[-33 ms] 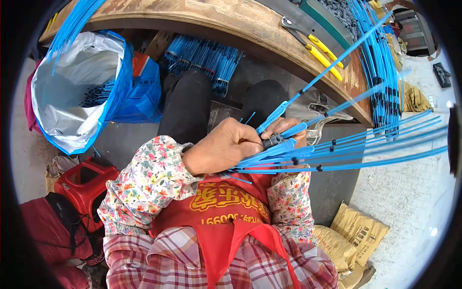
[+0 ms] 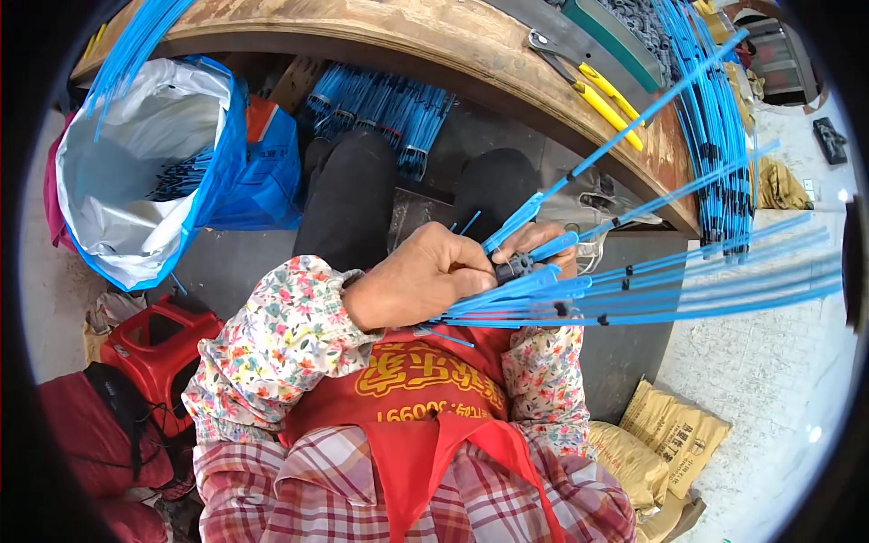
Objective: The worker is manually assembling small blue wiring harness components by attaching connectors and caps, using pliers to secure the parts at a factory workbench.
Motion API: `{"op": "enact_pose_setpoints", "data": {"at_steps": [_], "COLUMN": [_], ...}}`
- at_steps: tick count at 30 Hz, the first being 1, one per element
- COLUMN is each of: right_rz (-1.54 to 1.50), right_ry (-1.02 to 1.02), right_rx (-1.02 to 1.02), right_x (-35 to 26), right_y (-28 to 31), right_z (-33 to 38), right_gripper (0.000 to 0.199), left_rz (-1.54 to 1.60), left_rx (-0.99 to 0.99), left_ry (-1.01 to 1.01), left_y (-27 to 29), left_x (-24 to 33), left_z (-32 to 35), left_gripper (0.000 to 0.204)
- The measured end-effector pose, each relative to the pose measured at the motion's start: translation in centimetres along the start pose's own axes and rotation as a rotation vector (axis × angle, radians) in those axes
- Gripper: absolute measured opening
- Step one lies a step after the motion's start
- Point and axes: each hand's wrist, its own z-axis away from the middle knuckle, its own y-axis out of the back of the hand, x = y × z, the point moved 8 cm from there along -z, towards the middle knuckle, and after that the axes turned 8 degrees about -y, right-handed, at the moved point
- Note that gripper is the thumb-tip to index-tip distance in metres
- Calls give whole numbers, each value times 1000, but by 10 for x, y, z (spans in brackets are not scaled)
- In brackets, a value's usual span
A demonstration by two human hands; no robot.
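My left hand (image 2: 421, 279) is closed, thumb and fingertips pinched on a bunch of thin blue plastic strips (image 2: 529, 290) over my lap. Close against those fingertips sits a small black ribbed part (image 2: 514, 268). From the far side of the bunch, my right hand (image 2: 532, 241) curls its fingers round the strips beside the black part; some of its fingers are hidden behind blue loops. The strips have flat looped ends near my hands and small black clips along them. Their long tails fan out to the right and up to the right.
A curved wooden bench (image 2: 434, 50) runs ahead, bearing yellow-handled shears (image 2: 608, 113) and a hanging bundle of blue strips (image 2: 715, 154). An open blue-and-white bag (image 2: 136, 217) stands at left, above a red plastic stool (image 2: 163, 348). Tan sacks (image 2: 674, 439) lie at right.
The tails of the blue strips have swayed slightly at the right. Both hands keep the same grip and place.
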Motion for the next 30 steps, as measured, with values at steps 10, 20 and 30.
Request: {"op": "enact_pose_setpoints", "data": {"at_steps": [10,20,30], "right_rz": [18,4,44], "right_ry": [82,64,38], "right_rx": [13,94,131], "right_x": [-1,-9,-9], "right_y": [3,-1,-2], "right_z": [27,31,31], "right_gripper": [31,33,34], "left_rz": [-117,-348,-174], "left_rx": [132,350,356], "left_ry": [-237,-450,-308], "left_y": [-27,-35,-24], "left_x": [5,18,4], "left_z": [11,24,19], "left_gripper": [9,14,13]}}
